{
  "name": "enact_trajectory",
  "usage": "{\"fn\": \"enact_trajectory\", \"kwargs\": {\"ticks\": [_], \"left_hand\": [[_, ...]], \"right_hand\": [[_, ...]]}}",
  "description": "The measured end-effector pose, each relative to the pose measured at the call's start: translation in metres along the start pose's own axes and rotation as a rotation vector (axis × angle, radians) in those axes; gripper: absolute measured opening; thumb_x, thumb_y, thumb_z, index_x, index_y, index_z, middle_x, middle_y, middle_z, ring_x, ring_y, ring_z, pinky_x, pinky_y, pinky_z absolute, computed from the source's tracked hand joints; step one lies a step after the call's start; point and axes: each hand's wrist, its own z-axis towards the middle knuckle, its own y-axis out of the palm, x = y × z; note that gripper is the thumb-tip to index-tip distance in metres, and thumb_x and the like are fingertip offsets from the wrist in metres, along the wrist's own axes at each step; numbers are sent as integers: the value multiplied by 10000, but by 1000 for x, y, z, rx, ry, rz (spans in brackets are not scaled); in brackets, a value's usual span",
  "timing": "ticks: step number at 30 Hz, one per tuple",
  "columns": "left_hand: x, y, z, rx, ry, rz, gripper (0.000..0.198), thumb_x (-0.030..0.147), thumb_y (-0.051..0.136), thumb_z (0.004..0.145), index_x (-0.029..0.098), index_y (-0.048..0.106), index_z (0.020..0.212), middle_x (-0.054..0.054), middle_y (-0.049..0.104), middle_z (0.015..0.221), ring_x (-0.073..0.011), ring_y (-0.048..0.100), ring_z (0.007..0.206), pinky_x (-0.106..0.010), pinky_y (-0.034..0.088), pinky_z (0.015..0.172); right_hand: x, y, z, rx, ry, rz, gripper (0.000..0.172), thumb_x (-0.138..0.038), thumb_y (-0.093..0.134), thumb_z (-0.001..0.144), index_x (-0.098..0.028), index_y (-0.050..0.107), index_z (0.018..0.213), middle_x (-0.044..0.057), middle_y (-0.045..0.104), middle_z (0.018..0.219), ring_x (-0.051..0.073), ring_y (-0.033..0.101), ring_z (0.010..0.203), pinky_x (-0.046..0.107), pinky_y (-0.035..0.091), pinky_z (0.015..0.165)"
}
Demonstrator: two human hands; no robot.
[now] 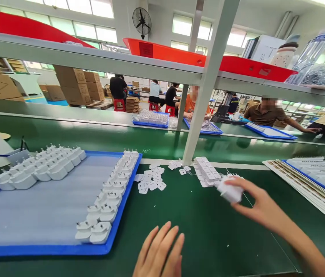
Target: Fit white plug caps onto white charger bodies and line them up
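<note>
Two bare hands reach over a green tabletop (197, 215). The left hand (159, 254) is nearest, palm down, fingers extended and slightly parted, with nothing visible in it. Farther forward and to its right, the right hand (262, 204) pinches one white plug (231, 190), slightly blurred, between thumb and fingers above the table. Bare green surface lies between the hands and below the grip. Just left of the held plug is one stack of white squares (207, 171); farther left, loose white tags (151, 179) overlap, too many to count surely. Well left, one blue-rimmed tray (64, 250) holds two groups of plugs, with open room between them. Right of the grip runs the edge of stacked boards (306, 192). Beyond, a shelf bears three red tubs (162, 52); at least six people (118, 88) are farther off.
</note>
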Motion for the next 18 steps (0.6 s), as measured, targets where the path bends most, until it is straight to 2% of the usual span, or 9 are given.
{"fn": "enact_trajectory", "kwargs": {"ticks": [2,3,6,9,12,14,15,16,18], "left_hand": [[10,7,15,3,24,48,468,50,587,780,159,630,1234,-87,671,1226,-245,548,1250,-368,335,1125],[12,11,20,-7,19,63,472,59,570,793,173,625,1248,-89,653,1260,-256,535,1264,-368,347,1101],[13,19,26,-4,-16,83,418,67,492,842,146,628,1229,-118,645,1266,-287,564,1218,-361,442,980],[4,21,19,42,-76,59,356,30,431,832,88,637,1116,-187,663,1197,-272,650,1029,-355,528,840],[-9,14,7,-82,-207,-77,364,31,431,804,93,612,1114,-231,609,1272,-235,681,865,-330,561,718],[-16,8,1,-167,-412,-294,337,98,489,845,139,598,1161,-193,608,1292,-237,686,943,-323,568,784],[-19,5,0,-180,-565,-433,306,156,538,865,171,599,1165,-157,632,1266,-234,679,1000,-311,562,830],[-21,3,-1,-170,-737,-571,281,220,596,867,199,608,1148,-121,659,1224,-227,669,1042,-296,550,869],[-23,0,-1,-74,-1043,-792,272,329,684,828,216,635,1070,-76,691,1138,-214,667,1033,-273,535,880]], "right_hand": [[-47,27,-5,-271,-95,79,525,-199,661,707,-308,633,1220,36,535,1395,292,438,1336,427,300,1139],[-67,40,-7,-386,-127,142,550,-150,646,693,-298,619,1222,39,544,1378,275,481,1294,385,360,1097],[-106,74,-11,-596,-131,332,486,-105,623,687,-248,570,1148,34,644,1160,216,617,1031,293,491,887],[-118,96,-9,-693,-63,435,446,-91,641,661,-217,513,1069,5,667,991,176,620,860,249,489,731],[-114,111,10,-827,-31,549,512,-171,725,672,-203,498,1129,19,679,1012,173,627,872,240,487,711],[-107,123,35,-926,3,592,500,-289,754,702,-179,540,1140,50,684,1036,190,645,919,261,511,745],[-102,130,51,-934,38,553,428,-342,719,744,-160,580,1106,66,686,1034,196,654,930,277,524,762],[-98,139,68,-872,56,506,364,-368,668,796,-142,600,1073,84,680,1027,197,656,926,289,529,759],[-89,159,102,-677,81,411,287,-306,555,882,-131,559,1109,106,636,1075,179,628,942,296,515,765]]}}
